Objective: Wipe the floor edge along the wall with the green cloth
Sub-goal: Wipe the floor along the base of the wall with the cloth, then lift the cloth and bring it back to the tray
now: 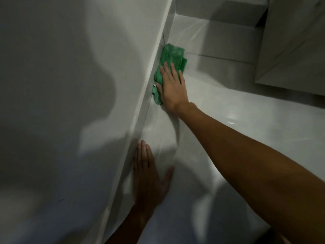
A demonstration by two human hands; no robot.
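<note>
A crumpled green cloth (171,58) lies on the glossy white floor, pushed against the skirting of the wall (70,85). My right hand (173,88) lies flat on the near half of the cloth, fingers spread and pointing away from me, pressing it against the floor edge (148,110). My left hand (149,175) rests palm down on the bare floor close to me, its fingers beside the skirting, holding nothing. Part of the cloth is hidden under my right palm.
The white wall fills the left side and runs away to a corner (175,13) at the top. A pale cabinet or panel (290,50) stands at the upper right. The tiled floor (237,106) spreads to the right of my right arm.
</note>
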